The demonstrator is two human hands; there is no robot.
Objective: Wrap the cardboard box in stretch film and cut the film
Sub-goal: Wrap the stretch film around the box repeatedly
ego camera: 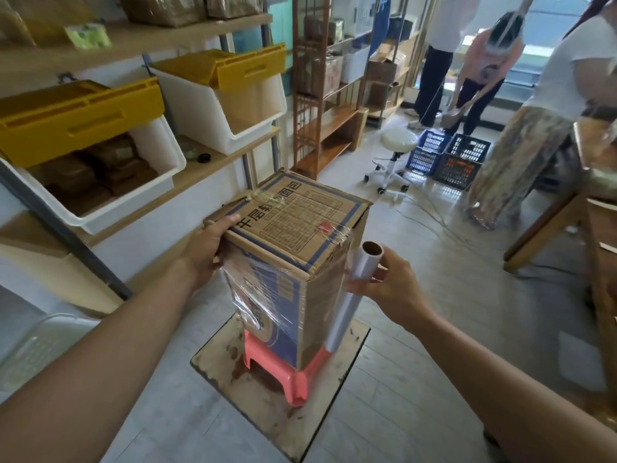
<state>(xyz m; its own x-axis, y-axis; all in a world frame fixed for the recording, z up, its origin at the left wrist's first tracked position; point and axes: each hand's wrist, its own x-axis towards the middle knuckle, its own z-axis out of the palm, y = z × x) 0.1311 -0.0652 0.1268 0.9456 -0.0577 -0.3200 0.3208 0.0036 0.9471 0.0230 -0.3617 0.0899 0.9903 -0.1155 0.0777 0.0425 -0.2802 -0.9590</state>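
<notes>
A tall cardboard box (pixel 300 228) with blue print stands upright on a small red plastic stool (pixel 297 372). Clear stretch film clings to its sides and crosses its top. My left hand (pixel 207 248) grips the box's upper left edge, thumb on the top face. In my right hand (pixel 390 289) is the stretch film roll (pixel 354 289), held upright against the box's right side, its cardboard core end showing at the top. Film runs from the roll onto the box.
The stool rests on a worn board (pixel 267 412) on the floor. Shelves with yellow-lidded white bins (pixel 100 168) stand at the left. A white wheeled stool (pixel 394 152), two crates (pixel 447 158), several people and a wooden table (pixel 597 228) fill the right.
</notes>
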